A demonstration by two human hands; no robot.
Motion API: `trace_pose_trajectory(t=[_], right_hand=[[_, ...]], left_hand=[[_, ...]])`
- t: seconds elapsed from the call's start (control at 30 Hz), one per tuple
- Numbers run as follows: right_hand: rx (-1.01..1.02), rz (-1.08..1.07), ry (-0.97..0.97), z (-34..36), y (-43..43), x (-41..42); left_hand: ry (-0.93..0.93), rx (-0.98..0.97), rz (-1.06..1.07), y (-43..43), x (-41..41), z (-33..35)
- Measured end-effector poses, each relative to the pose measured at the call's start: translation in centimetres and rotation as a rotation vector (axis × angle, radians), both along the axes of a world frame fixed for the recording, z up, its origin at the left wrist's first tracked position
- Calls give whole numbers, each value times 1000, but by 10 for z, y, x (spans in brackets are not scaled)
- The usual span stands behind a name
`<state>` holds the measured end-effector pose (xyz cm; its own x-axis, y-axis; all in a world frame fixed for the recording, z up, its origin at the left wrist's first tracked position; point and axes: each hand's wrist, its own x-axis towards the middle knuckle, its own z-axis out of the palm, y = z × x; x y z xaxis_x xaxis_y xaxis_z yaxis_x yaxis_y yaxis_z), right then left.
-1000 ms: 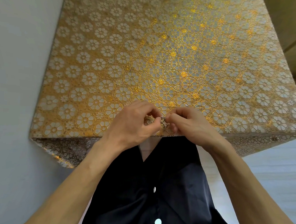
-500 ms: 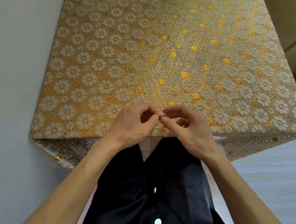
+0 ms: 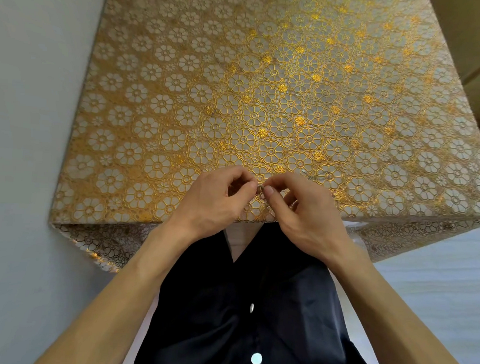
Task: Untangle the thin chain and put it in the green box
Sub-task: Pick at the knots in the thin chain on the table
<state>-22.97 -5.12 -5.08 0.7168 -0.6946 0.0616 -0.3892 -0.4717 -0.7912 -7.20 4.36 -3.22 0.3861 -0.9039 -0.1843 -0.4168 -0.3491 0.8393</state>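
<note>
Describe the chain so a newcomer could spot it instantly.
Find the gold flower-patterned tablecloth and go to its near edge. There the left hand and right hand meet; the thin chain is the tiny glint pinched between their fingertips, silver against the gold pattern.

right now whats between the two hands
The chain, pinched by the left hand and right hand over the cloth, in the head view.

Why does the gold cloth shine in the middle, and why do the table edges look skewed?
Head view: light glints off the tablecloth mid-table; the wide-angle lens skews its edges; the thin chain pinched between left hand and right hand is barely resolvable.
</note>
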Motion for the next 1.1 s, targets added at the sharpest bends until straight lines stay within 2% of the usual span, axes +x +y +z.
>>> trace_pose_trajectory(t=[0.07, 0.4, 0.57, 0.73, 0.93, 1.1], right_hand=[[26, 16, -4, 1, -1, 0], [455, 12, -82, 11, -2, 2], [557, 12, -111, 13, -5, 3], [379, 80, 33, 22, -12, 3], [328, 91, 57, 24, -17, 3], [397, 59, 11, 28, -19, 5]], left_hand=[[18, 12, -9, 0, 1, 1], [100, 5, -9, 0, 5, 2], [159, -7, -2, -1, 7, 4], [219, -33, -1, -3, 8, 5], [298, -62, 20, -5, 10, 6], [168, -24, 5, -3, 18, 11]])
